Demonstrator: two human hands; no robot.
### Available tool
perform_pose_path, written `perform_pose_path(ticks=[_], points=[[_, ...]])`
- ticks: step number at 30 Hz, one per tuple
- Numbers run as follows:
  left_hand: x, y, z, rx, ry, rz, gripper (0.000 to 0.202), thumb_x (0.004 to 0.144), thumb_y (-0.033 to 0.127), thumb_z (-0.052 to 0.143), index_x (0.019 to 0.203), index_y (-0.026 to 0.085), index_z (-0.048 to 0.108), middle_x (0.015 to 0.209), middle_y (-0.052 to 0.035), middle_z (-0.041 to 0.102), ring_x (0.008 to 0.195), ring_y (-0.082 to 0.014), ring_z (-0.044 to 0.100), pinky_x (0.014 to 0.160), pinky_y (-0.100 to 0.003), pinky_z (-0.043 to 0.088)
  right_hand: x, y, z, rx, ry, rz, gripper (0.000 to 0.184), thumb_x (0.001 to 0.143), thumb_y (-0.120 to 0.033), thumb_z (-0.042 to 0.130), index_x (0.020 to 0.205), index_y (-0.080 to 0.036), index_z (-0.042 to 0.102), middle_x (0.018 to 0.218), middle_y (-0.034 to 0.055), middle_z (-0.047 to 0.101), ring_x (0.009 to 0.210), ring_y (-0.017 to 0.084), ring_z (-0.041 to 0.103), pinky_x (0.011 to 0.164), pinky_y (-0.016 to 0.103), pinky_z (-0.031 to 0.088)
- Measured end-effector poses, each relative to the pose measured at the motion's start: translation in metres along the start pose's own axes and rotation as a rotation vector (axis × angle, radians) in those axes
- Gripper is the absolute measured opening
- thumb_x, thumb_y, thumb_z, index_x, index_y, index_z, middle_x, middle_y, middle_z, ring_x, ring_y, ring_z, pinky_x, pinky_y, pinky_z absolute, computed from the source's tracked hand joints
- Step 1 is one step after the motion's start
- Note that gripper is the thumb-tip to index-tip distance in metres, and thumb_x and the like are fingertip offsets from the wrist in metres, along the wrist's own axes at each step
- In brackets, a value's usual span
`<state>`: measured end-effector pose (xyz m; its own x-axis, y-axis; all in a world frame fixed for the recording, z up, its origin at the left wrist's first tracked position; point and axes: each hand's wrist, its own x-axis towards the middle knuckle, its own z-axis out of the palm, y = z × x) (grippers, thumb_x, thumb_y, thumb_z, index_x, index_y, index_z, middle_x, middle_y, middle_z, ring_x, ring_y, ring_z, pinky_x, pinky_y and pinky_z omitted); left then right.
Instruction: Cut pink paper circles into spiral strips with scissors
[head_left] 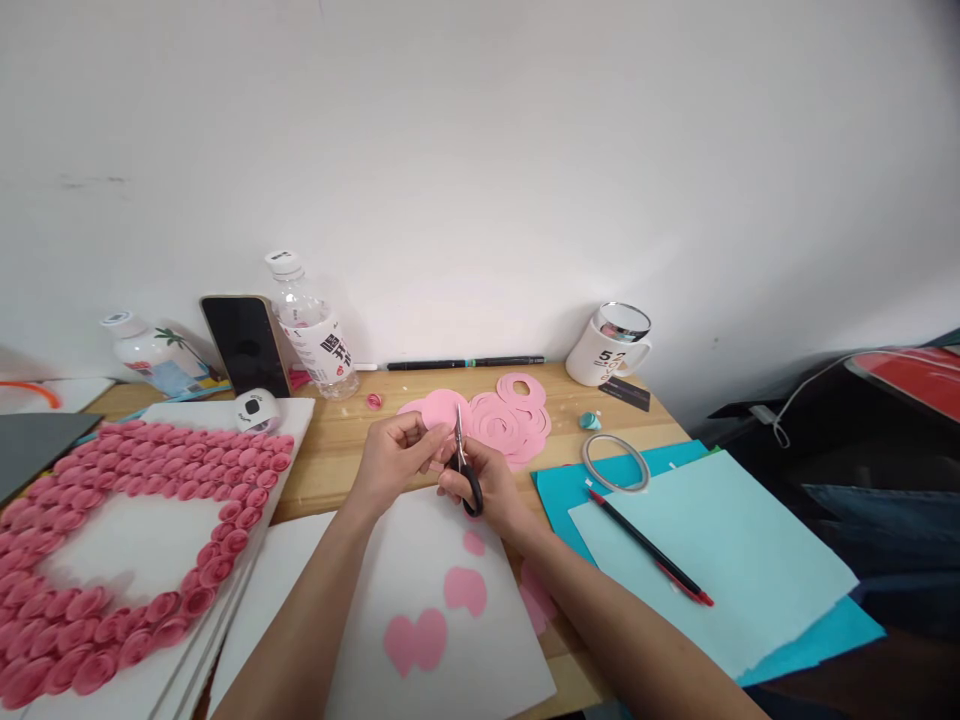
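My left hand [396, 457] pinches a round pink paper piece [442, 412] above the wooden table [337, 440]. My right hand [487, 485] is closed on black-handled scissors [465, 470], whose blades point up into the edge of that pink piece. Just behind lies a pile of pink paper spirals [514, 420]. Pink paper offcuts [435, 620] rest on a white sheet [420, 600] under my forearms.
A white board with a ring of pink paper roses [127, 540] lies at left. Phone [245, 345], water bottle [311, 330], second bottle [154, 355] and mug [611, 345] stand by the wall. Tape roll [615, 462] and red-black pen [649, 548] lie on light blue sheets [720, 560] at right.
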<state>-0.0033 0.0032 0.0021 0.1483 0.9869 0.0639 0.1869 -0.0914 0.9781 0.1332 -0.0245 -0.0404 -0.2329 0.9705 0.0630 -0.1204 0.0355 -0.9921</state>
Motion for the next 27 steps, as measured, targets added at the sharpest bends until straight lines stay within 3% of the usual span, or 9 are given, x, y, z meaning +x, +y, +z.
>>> perform_pose_path(ticks=[7, 17, 27], points=[[-0.0001, 0.0012, 0.0025, -0.048, 0.07, 0.056, 0.03, 0.073, 0.032, 0.061, 0.05, 0.016, 0.049, 0.04, 0.0057, 0.043, 0.036, -0.0037, 0.034, 0.038, -0.018, 0.027, -0.0004, 0.0024, -0.0005, -0.005, 0.007, 0.023, 0.023, 0.069, -0.035, 0.064, 0.073, -0.018, 0.049, 0.05, -0.006, 0.05, 0.044, 0.008, 0.046, 0.043, 0.02, 0.036], [-0.0021, 0.0022, 0.003, -0.007, -0.033, 0.011, 0.037, 0.071, 0.035, 0.063, 0.046, 0.016, 0.043, 0.04, 0.0055, 0.046, 0.037, -0.0037, 0.039, 0.038, -0.017, 0.03, 0.0022, -0.0004, -0.0003, 0.047, 0.03, -0.08, 0.036, 0.061, -0.039, 0.074, 0.074, -0.018, 0.047, 0.065, -0.0027, 0.053, 0.057, 0.009, 0.046, 0.051, 0.021, 0.037], [-0.0017, 0.0031, 0.0019, -0.027, -0.032, 0.02, 0.031, 0.071, 0.032, 0.062, 0.049, 0.016, 0.047, 0.04, 0.0055, 0.047, 0.037, -0.0041, 0.041, 0.038, -0.016, 0.032, 0.0026, 0.001, -0.0016, 0.042, 0.033, -0.067, 0.037, 0.062, -0.041, 0.074, 0.076, -0.019, 0.047, 0.06, -0.0052, 0.046, 0.053, 0.008, 0.041, 0.047, 0.02, 0.033]])
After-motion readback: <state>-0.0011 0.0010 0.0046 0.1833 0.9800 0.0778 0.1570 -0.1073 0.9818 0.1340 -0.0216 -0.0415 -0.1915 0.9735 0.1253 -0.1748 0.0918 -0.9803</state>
